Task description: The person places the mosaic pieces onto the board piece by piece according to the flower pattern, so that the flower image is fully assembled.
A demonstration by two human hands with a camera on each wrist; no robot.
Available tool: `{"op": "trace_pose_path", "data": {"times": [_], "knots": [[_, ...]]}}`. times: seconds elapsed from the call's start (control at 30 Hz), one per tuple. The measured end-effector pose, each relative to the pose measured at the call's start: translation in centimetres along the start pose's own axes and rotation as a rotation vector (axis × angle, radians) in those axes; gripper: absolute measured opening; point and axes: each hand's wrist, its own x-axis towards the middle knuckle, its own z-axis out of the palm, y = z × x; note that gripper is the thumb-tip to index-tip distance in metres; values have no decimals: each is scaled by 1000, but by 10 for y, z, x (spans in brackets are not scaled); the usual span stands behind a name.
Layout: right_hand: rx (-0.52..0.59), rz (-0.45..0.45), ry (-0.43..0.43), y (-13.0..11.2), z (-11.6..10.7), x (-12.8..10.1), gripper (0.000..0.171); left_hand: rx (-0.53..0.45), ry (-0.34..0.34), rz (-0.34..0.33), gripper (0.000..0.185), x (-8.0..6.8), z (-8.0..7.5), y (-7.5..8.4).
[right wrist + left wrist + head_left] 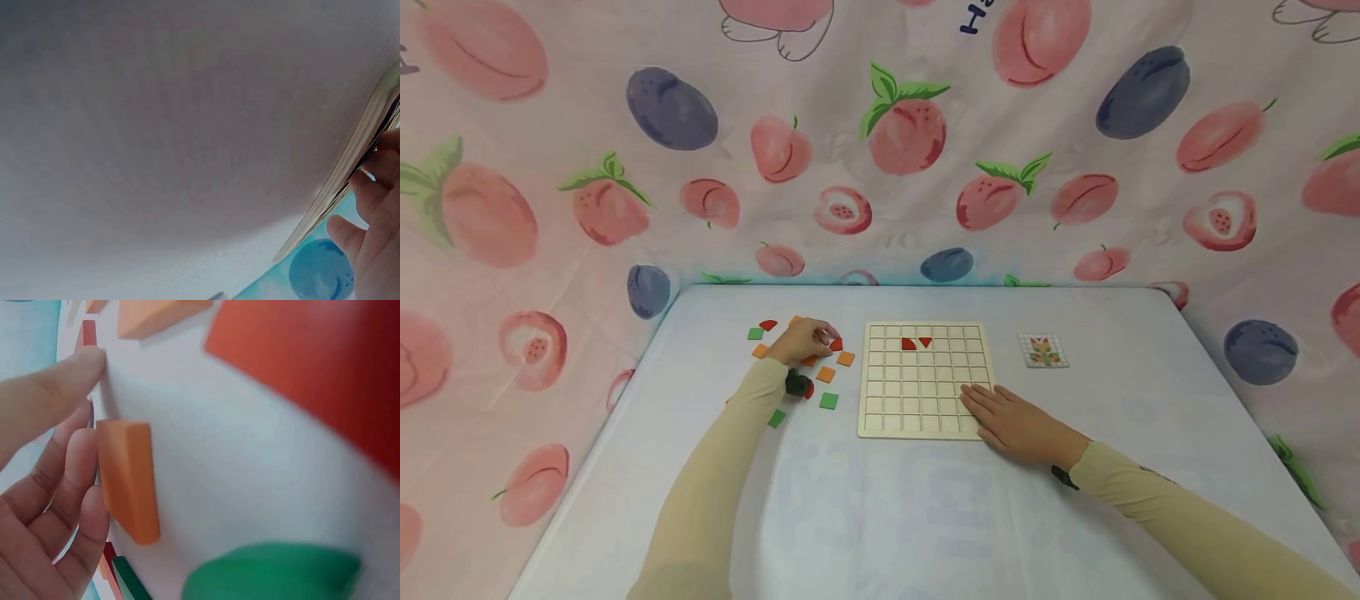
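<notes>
The left hand point(805, 340) is picking a red tile point(836, 343) from the pile, fingers curled on it. The right hand point(1011, 421) lies flat on the board point(880, 417), holding it. Next, I think, the tile must fit a square.

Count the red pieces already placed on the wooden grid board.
2. A red quarter-round piece and a red triangle sit side by side in the second row of the grid board. The right hand could hide more.

Around the worktop

A pale worktop point(880, 517) fills the middle. On it toward its far right lies a small pattern card point(1042, 350) showing a coloured grid figure. Behind and beside the worktop hangs a pink fruit-print cloth point(925, 167) with peaches and plums.
</notes>
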Motion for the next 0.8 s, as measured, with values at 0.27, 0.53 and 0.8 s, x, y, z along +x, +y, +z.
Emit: {"op": "trace_pose_path", "data": {"times": [0.27,0.53,0.8], "knots": [[-6,-4,4,0,0,0,55,9,-54,14,34,2,-2,3],[-1,-5,7,-1,-1,0,55,4,-89,0,32,7,-2,1],[-15,-8,13,2,2,0,55,7,-97,27,30,8,-3,2]]}}
